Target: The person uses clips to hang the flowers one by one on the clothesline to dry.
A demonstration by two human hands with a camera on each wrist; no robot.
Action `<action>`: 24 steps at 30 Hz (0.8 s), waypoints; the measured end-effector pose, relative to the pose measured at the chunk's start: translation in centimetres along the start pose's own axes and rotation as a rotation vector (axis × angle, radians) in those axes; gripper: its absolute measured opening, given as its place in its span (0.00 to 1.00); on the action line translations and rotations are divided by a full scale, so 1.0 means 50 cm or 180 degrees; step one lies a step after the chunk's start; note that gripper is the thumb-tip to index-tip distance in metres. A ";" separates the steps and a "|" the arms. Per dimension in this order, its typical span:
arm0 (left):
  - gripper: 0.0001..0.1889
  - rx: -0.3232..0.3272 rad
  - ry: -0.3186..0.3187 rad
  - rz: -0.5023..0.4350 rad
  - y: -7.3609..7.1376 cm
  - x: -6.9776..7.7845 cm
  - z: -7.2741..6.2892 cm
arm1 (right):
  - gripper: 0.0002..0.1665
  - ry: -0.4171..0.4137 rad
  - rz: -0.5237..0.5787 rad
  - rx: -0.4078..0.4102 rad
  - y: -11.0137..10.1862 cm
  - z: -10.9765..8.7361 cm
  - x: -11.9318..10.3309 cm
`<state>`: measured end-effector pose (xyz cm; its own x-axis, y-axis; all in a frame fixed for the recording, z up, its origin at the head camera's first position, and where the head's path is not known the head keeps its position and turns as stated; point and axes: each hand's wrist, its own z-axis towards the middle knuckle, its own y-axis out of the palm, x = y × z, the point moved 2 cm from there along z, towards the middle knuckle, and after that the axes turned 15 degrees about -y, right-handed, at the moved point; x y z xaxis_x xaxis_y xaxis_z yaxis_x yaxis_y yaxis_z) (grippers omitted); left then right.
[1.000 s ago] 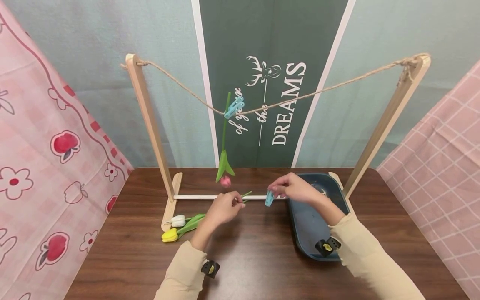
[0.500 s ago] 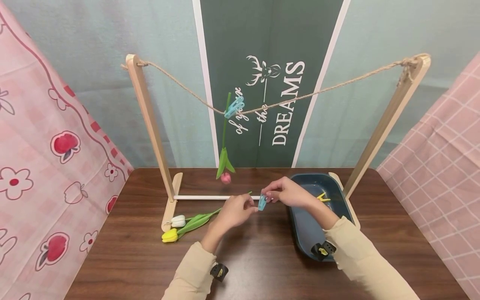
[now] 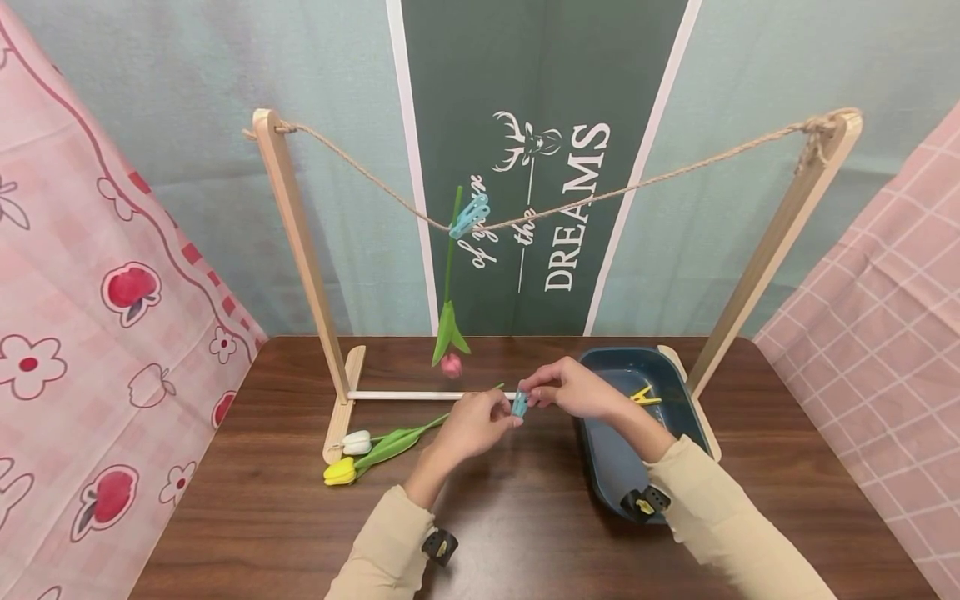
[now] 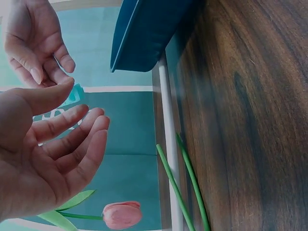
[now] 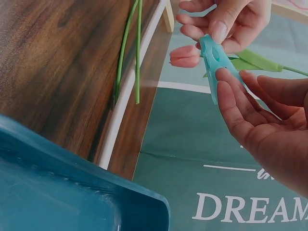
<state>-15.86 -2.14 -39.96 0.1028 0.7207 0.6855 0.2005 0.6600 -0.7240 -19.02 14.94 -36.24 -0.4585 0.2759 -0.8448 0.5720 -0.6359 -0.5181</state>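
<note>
A light-blue clothespin (image 3: 520, 404) is held between both hands above the table. My left hand (image 3: 471, 427) pinches one end of it between thumb and fingers; in the right wrist view that thumb lies on the clothespin (image 5: 214, 60). My right hand (image 3: 573, 389) has its fingertips on the other end. Behind them a pink tulip (image 3: 451, 365) hangs upside down, its stem clipped to the rope (image 3: 585, 200) by another blue clothespin (image 3: 470, 215). A white tulip (image 3: 356, 442) and a yellow tulip (image 3: 340, 472) lie on the table left of my left hand.
A wooden stand with a left post (image 3: 300, 250) and right post (image 3: 772, 250) carries the rope. A white rod (image 3: 405, 396) joins its feet. The blue bin (image 3: 611, 475) on the right holds a yellow clothespin (image 3: 645, 397). A printed curtain (image 3: 675, 275) hangs behind.
My left hand has left the tulip stems and moved right to the clothespin. My right hand has brought the clothespin left, away from the bin. Over the last half second both barely moved.
</note>
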 end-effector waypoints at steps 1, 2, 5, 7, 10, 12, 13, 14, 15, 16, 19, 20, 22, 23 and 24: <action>0.07 0.0000 0.0006 -0.0008 0.000 0.000 0.000 | 0.11 -0.0003 -0.0011 -0.0010 0.000 0.000 0.000; 0.07 -0.0004 0.0006 -0.0013 0.000 0.000 0.000 | 0.11 -0.0002 -0.0018 -0.0020 0.000 -0.001 0.001; 0.07 -0.0029 -0.0013 -0.0001 0.001 0.001 0.000 | 0.12 -0.0004 -0.0007 -0.0047 0.000 -0.002 0.002; 0.06 -0.0024 -0.0027 0.0017 0.000 0.001 0.000 | 0.12 0.0010 0.0026 -0.0058 0.000 -0.002 0.003; 0.04 0.0002 -0.0016 0.0013 -0.002 0.000 0.000 | 0.12 0.0003 0.0059 -0.0068 0.000 -0.002 0.005; 0.04 0.0030 0.0001 0.0007 -0.003 -0.002 0.000 | 0.12 -0.0002 0.0063 -0.0071 0.000 -0.002 0.005; 0.03 0.0031 0.0002 -0.0005 -0.004 -0.002 0.000 | 0.12 -0.0008 0.0066 -0.0068 0.000 -0.002 0.007; 0.03 0.0033 0.0004 -0.0021 -0.005 -0.003 0.000 | 0.12 -0.0019 0.0055 -0.0065 -0.001 -0.003 0.008; 0.03 0.0043 0.0008 -0.0021 -0.006 -0.004 0.000 | 0.13 -0.0017 0.0043 -0.0059 -0.001 -0.003 0.008; 0.03 0.0058 0.0011 -0.0010 -0.007 -0.004 0.000 | 0.13 -0.0013 0.0034 -0.0052 -0.001 -0.003 0.009; 0.02 0.0094 0.0011 0.0030 -0.011 -0.006 -0.001 | 0.13 0.0035 0.0006 -0.0012 -0.002 -0.004 0.009; 0.02 0.0104 0.0004 0.0045 -0.012 -0.007 -0.001 | 0.13 0.0047 -0.0001 0.0002 -0.003 -0.005 0.009; 0.02 0.0126 0.0000 0.0084 -0.014 -0.007 -0.002 | 0.14 0.0054 0.0000 0.0024 -0.003 -0.005 0.009; 0.02 0.0131 0.0002 0.0099 -0.015 -0.007 -0.002 | 0.15 0.0052 -0.0016 0.0030 -0.003 -0.005 0.010; 0.02 0.0128 -0.0003 0.0108 -0.016 -0.007 -0.002 | 0.16 0.0042 -0.0035 0.0032 -0.003 -0.005 0.010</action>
<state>-15.95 -2.95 -39.64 0.1078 0.7431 0.6604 0.1575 0.6431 -0.7494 -19.16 15.36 -36.64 -0.4556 0.2923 -0.8408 0.5601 -0.6400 -0.5260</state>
